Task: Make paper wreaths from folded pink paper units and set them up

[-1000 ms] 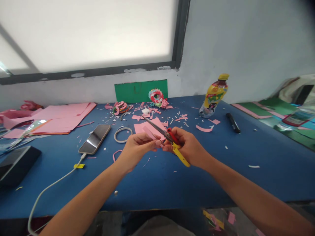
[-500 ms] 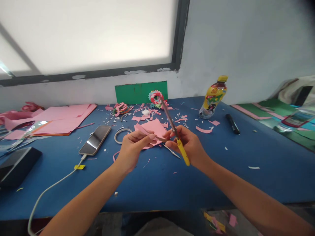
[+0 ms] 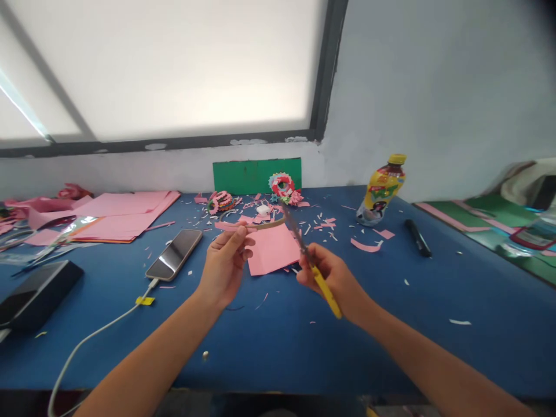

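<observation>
My left hand [image 3: 226,263] pinches a narrow strip of pink paper [image 3: 226,226] between thumb and fingers. The strip's right end runs on past the fingers and looks brownish. In my right hand [image 3: 328,278] are scissors [image 3: 325,289] with yellow handles. Their blades point up and away, towards the wall, and appear closed. The fingers wrap the scissors near the pivot, not through the loops as far as I can see. Just beyond and between the hands, a pink square of paper [image 3: 274,250] lies on the blue table [image 3: 269,336].
Paper scraps surround a red-and-pink paper ring [image 3: 282,185] and a pink, orange and green one [image 3: 220,202]. A charging phone [image 3: 174,255], pink sheets [image 3: 113,223] and a dark box [image 3: 39,295] lie left. A drink bottle [image 3: 382,190] and black marker [image 3: 417,238] are right.
My hands have moved apart. The left one has carried the strip up and left, away from the right hand. The scissors have shifted slightly down, and more of the pink square shows.
</observation>
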Demonstrator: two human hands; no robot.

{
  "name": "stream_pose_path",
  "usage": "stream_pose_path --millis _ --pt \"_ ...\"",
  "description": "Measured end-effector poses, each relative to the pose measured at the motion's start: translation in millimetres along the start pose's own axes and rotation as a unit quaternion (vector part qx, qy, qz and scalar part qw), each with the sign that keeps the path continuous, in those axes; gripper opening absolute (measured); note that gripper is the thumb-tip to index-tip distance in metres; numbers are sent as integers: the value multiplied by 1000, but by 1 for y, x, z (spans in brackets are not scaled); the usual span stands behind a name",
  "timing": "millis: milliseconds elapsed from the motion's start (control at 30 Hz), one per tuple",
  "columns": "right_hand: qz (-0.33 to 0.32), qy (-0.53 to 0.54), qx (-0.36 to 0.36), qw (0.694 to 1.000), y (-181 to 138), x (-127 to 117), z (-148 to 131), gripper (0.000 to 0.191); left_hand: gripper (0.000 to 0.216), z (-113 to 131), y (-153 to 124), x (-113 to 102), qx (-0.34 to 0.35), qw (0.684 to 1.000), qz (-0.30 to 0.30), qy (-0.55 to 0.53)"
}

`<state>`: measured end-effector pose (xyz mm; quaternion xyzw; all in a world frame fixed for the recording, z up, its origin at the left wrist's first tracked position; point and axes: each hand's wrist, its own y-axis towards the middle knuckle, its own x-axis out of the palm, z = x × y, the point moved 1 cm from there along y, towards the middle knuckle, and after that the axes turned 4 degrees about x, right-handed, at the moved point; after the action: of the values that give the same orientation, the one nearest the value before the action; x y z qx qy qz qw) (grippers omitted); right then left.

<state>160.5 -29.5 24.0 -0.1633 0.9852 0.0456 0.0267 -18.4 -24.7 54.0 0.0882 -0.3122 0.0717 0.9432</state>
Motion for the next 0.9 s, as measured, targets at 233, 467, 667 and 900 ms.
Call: stream_pose_path --millis 233,467,667,900 --pt "-43 -78 35 995 -3 11 12 36 24 17 3 -3 30 997 22 -70" --pt "-8 -245 44 968 -3 19 8 39 26 17 -2 1 33 995 -8 -95" --pt "30 -250 8 968 -3 24 15 43 22 5 -12 8 14 998 -34 -48" --pt "13 -197 -25 980 -4 27 26 40 16 -2 -25 19 19 999 -20 -22"
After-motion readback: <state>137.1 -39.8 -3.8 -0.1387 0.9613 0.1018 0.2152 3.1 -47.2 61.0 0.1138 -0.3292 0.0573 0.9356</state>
